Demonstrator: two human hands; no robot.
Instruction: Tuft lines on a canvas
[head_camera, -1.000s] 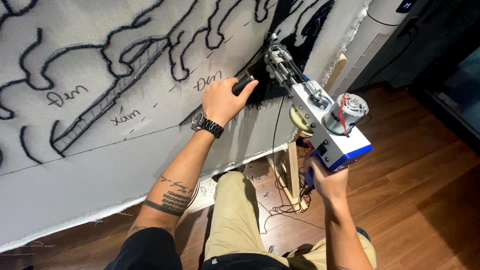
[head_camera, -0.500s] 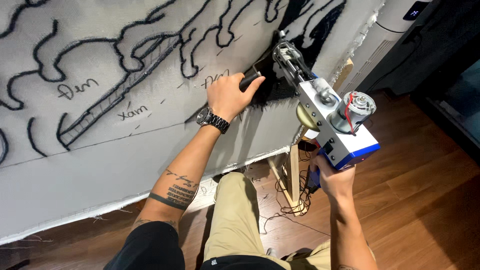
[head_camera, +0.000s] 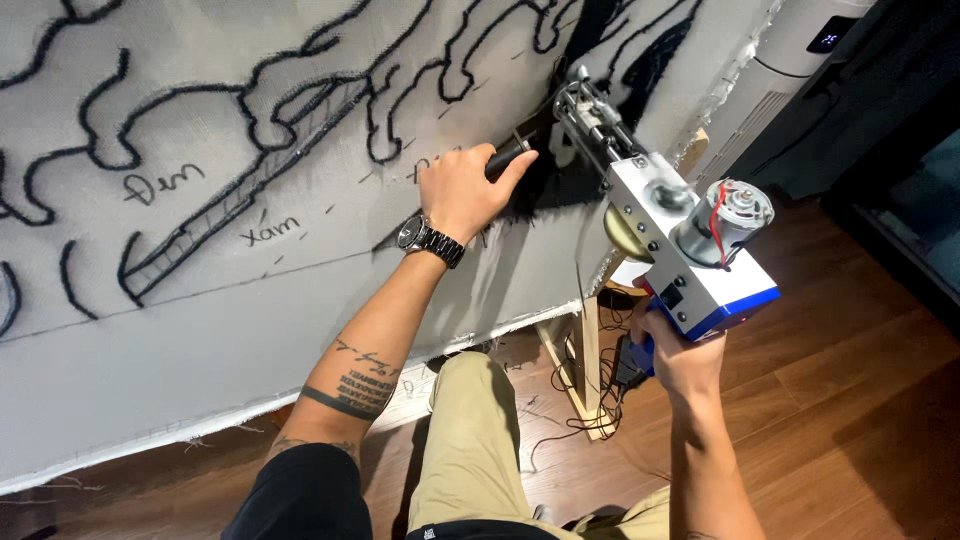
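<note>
While its needle end presses into the stretched cloth (head_camera: 250, 330), the tufting gun (head_camera: 665, 245) sits right of centre in the frame, tilted so that its metal nose points up and left toward the cloth and its white-and-blue body trails down and right. Two hands carry it, presumably because a long machine needs steadying at both ends. The left hand (head_camera: 462, 190), just left of the nose, has its grip closed around the black front handle (head_camera: 505, 158), which juts out from between thumb and fingers; held there, it can guide the needle along the drawn lines. The right hand (head_camera: 680, 355), at the lower right, has its grip wrapped around the rear handle beneath the body, largely hidden by the housing; it appears to bear the weight from below. One small motor (head_camera: 725, 220) with red wire stands exposed on top of the body, at the back.

One wristwatch (head_camera: 430, 240) is worn on the left wrist, and tattooed lines mark the left forearm. The cloth fills the upper left of the frame; black yarn outlines (head_camera: 300, 100) run across it, and a dense black patch lies directly beside the needle. Two handwritten labels are visible within the outlines. One wooden frame leg (head_camera: 585, 360) stands below the cloth's corner, with loose cords around its foot on the wooden floor (head_camera: 850, 400). One white tower appliance (head_camera: 790, 70) stands in the upper right.
</note>
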